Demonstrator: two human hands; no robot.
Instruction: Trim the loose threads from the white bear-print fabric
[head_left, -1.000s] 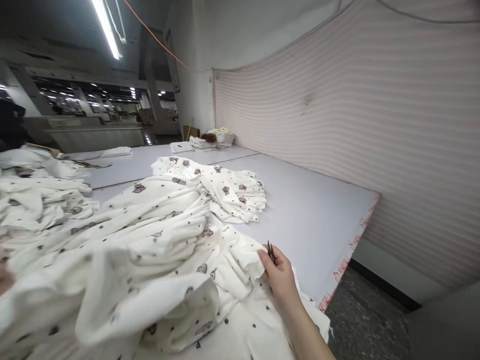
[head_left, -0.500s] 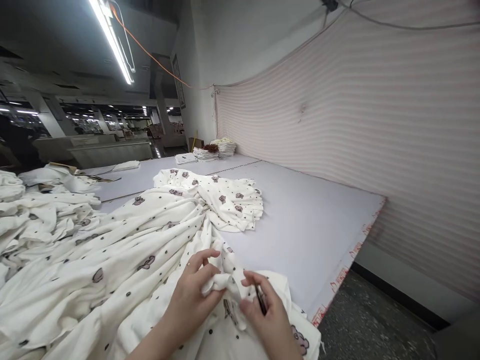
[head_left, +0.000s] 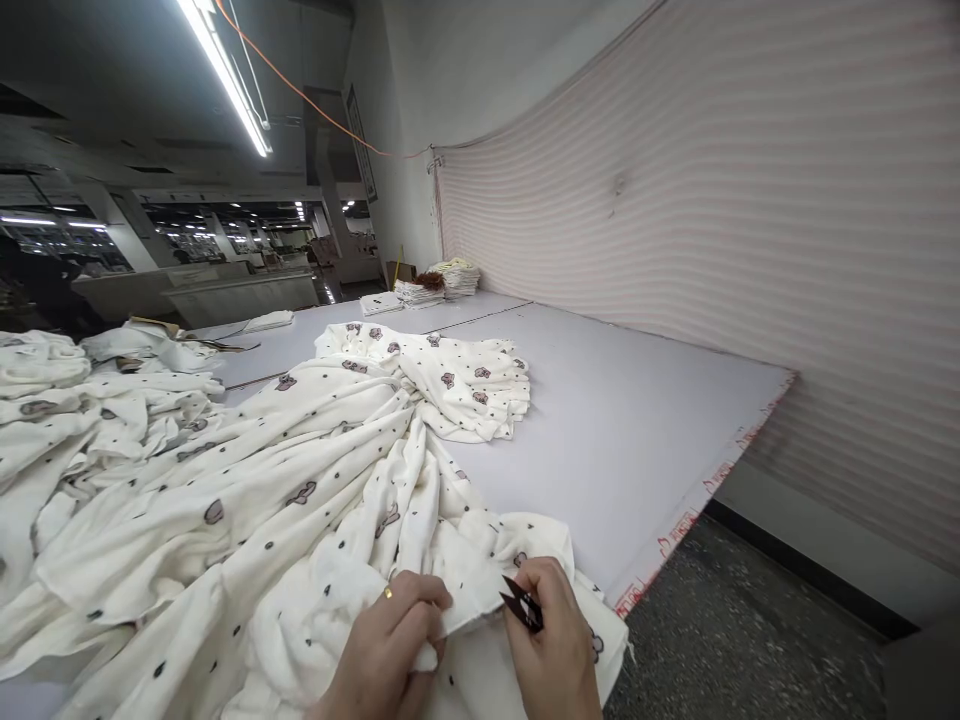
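Observation:
White fabric (head_left: 337, 440) printed with small dark dots and pinkish-grey motifs lies in loose folds over the table. My left hand (head_left: 394, 635), with a gold ring on one finger, pinches an edge of this fabric near the table's front. Just to its right, my right hand (head_left: 555, 630) is closed around small dark thread snips (head_left: 523, 604). The two blades stand apart and point left, close beside the fabric edge. Whether the blades touch the cloth I cannot tell. More of the fabric lies under both hands.
The pale table (head_left: 622, 400) has a red-printed strip along its right edge, with dark floor (head_left: 697, 620) beyond. Folded cloth stacks (head_left: 457, 278) stand at the back. Crumpled white cloth (head_left: 45, 370) lies at left. A striped sheet (head_left: 675, 200) hangs along the right wall.
My left hand has shifted its hold to a straighter fabric edge, lower down. In my right hand the snips have turned, so their open blades now point left at that edge.

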